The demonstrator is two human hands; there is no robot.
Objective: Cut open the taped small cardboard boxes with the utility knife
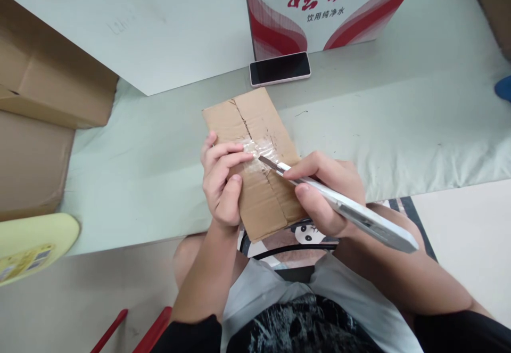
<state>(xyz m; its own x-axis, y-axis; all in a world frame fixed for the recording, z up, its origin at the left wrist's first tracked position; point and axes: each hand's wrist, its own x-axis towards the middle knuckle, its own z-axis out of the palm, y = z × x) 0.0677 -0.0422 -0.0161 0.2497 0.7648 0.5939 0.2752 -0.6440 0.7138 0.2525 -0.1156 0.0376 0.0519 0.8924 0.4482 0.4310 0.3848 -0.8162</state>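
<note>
A small brown cardboard box (263,204) lies at the table's near edge, tilted in the view, with a seam running along its top face. Clear tape (265,150) crosses the seam near the middle. My left hand (223,182) grips the box's left side, its fingertips resting on the top by the tape. In my right hand (329,193) is a white utility knife (359,212), held between thumb and fingers. Its blade is out, and the tip is at the tape, close to my left fingertips; whether it cuts in, I cannot tell.
Behind the box lies a phone (280,69) against a red and white carton (319,12). A large white box (159,23) stands at back left. Brown cartons (43,65) and a yellow object (35,246) are at the left. A pale green cloth (399,108) covers the table.
</note>
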